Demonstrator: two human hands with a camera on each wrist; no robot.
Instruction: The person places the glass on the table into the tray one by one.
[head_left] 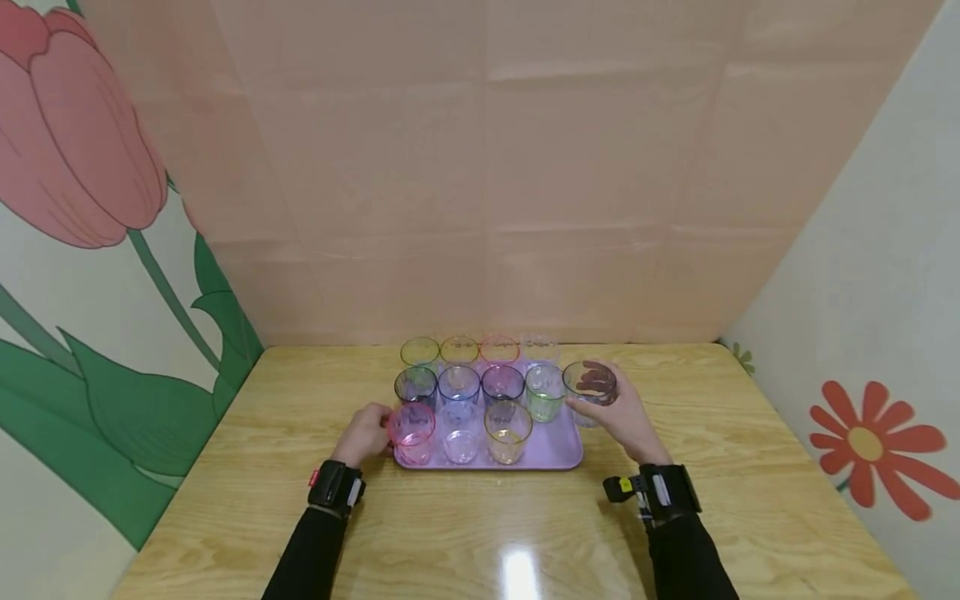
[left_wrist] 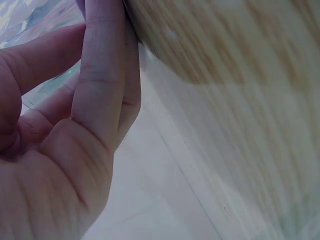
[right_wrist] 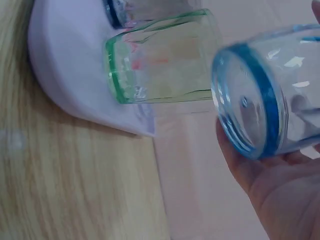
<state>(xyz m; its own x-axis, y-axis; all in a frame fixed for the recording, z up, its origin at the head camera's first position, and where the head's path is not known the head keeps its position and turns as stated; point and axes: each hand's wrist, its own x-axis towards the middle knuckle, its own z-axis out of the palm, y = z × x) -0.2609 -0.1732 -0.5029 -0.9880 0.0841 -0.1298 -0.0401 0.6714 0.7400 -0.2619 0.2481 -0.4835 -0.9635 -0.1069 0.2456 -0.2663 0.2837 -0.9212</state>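
My right hand [head_left: 626,421] holds a clear drinking glass [head_left: 590,383], whose thick blue base [right_wrist: 270,100] shows in the right wrist view. This glass is raised off the surface, beside a green-tinted glass [head_left: 545,392] at the right of the tray's middle row. At the lilac tray's [head_left: 551,450] front left corner, my left hand [head_left: 365,435] grips the edge, close to a pink glass [head_left: 412,435]. Its fingertips are partly hidden. Also in the front row stand a clear glass [head_left: 461,435] and a yellow glass [head_left: 507,433].
More tinted glasses stand in the middle and back rows, among them a purple one [head_left: 503,385] and a red-rimmed one [head_left: 499,350]. The wooden table [head_left: 450,533] meets a pink-covered wall [head_left: 480,208] behind the tray. Painted walls flank both sides.
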